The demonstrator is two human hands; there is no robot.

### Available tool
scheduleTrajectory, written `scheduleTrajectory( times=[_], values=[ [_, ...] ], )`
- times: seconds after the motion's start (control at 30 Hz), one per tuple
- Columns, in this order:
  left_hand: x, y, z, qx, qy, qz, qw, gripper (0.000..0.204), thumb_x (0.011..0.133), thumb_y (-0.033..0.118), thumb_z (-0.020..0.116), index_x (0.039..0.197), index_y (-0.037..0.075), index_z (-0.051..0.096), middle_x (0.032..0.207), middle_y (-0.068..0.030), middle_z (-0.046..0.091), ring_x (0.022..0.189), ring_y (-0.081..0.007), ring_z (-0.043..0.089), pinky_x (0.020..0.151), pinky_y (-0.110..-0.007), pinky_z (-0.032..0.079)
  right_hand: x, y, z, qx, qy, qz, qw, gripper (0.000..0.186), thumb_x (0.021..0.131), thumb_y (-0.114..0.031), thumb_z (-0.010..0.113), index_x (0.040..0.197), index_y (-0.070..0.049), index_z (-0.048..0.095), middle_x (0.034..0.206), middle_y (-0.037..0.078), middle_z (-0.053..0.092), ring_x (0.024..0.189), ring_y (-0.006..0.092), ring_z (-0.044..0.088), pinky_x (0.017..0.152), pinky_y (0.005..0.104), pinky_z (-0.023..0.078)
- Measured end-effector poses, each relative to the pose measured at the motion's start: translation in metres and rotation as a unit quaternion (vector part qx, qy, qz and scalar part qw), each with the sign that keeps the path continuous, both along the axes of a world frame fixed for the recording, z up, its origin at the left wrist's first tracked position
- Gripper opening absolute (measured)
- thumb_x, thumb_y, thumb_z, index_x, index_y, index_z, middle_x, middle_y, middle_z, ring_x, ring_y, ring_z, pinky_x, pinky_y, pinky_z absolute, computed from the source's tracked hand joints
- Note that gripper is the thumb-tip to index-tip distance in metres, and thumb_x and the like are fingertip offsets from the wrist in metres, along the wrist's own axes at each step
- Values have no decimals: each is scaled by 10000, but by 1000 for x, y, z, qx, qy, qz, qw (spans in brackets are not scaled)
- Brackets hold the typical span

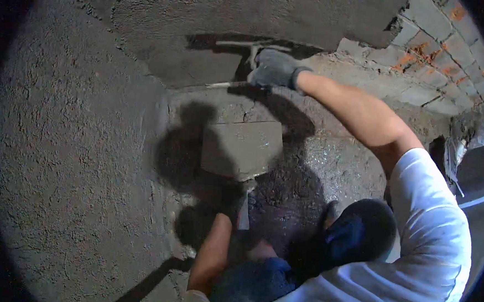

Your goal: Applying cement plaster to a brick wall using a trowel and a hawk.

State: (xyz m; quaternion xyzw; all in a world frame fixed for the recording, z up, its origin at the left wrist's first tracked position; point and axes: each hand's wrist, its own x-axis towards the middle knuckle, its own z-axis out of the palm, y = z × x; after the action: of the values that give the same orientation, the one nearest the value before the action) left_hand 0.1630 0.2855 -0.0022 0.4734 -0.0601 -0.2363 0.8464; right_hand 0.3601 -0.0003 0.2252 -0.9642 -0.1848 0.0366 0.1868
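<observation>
exposed bricks [430, 45] show right, a rough wall [75, 152] left.

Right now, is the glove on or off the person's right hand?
On: the grey glove covers the right hand, its dark cuff meeting the bare forearm.

R glove [274, 70] was dk grey, sleeve [435, 207] white; bricks [427, 65] at 2 o'clock grey w/ orange-red patches; board [259, 146] grey; shadowed trousers [362, 230] prob. dk blue.
</observation>
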Motion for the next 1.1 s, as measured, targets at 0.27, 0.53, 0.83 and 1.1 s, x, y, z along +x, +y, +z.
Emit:
scheduleTrajectory(
  times=[0.27,0.53,0.83,1.1],
  values=[
    [7,1,40,196,381,-199,882,201,807,313,591,833,114,575,556,-3,515,429,-157,503,394,-311,428,-120,-18,-35,-280,-275,42,919,229,745,-193,546,957,-106,550,782,150,610,630,286,601,496,395,468],
    [25,-22,98,241,341,-186,890,230,834,359,539,848,134,580,624,-20,548,528,-165,544,475,-311,452,-155,-5,-108,72,65,-61,993,403,690,-416,553,723,-15,580,717,193,606,647,333,602,572,441,460],
    [37,4,118,621,-277,-313,663,523,846,291,535,1297,66,400,1314,-136,415,1160,-265,409,990,-341,315,-40,-61,-167,-114,93,-59,987,289,733,-337,544,735,-62,634,735,160,622,648,307,602,584,415,470],
    [50,-29,108,221,399,-219,863,208,848,322,520,749,141,547,548,12,488,450,-156,484,409,-306,397,-70,-26,-152,143,370,-171,902,199,736,-236,530,682,-61,610,629,143,596,508,243,546,515,368,455]
  ],
)
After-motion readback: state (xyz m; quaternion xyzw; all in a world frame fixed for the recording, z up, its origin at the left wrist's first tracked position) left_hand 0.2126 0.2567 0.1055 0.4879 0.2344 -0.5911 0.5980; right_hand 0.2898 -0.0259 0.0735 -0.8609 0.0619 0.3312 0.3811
